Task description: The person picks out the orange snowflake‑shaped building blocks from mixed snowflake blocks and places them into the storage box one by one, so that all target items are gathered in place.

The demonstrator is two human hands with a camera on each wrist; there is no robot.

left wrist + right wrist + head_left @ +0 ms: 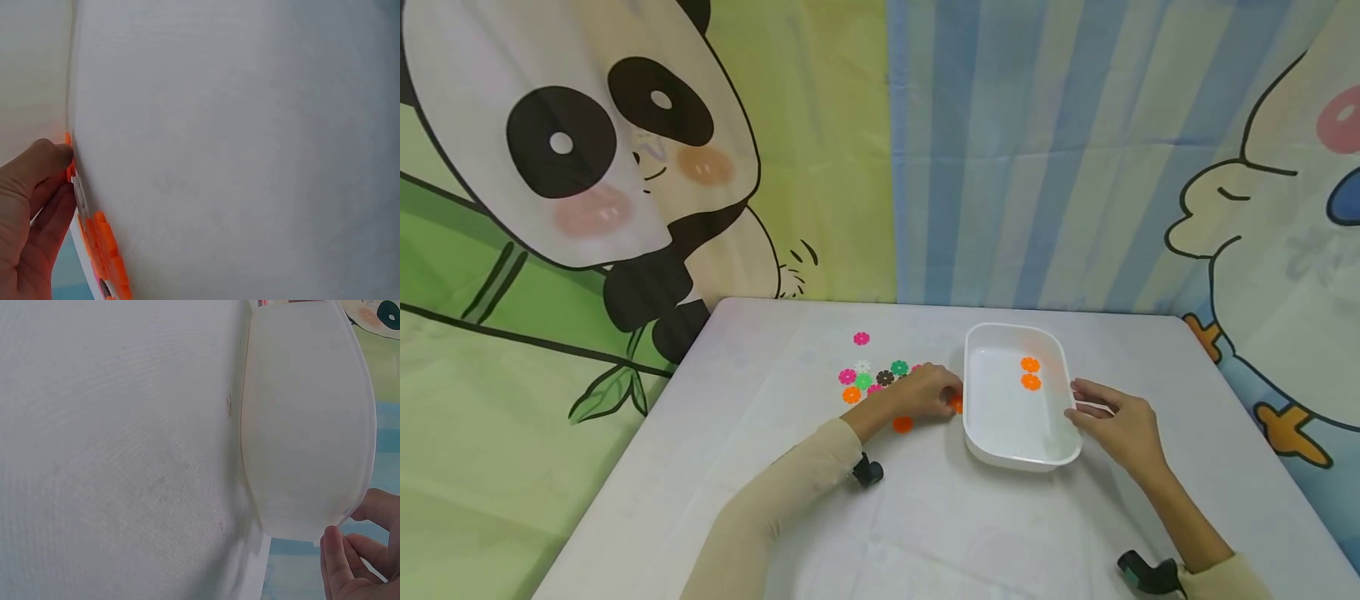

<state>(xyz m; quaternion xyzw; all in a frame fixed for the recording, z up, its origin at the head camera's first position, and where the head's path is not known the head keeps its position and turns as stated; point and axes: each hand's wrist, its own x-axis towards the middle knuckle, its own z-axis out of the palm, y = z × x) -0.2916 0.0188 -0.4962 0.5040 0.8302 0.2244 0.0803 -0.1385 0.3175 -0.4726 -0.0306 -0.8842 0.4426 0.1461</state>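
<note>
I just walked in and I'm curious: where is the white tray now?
In the head view, the white tray sits right of centre on the table, between the left hand and the right hand.

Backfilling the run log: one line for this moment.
left hand: pinches orange flower beside white tray | right hand: holds white tray | inside: two orange flowers | table: mixed-colour flowers

Tub (1000,417) by the right hand (1116,421) looks like smooth plastic, bit of shine inside. Orange flower (957,405) at the left hand (934,392) seems plastic too. Table (985,525) under both hands: matt, faintly grainy. Backdrop (820,167) beyond them's creased cloth; sleeve (808,462) behind the left's matt cloth.
</note>
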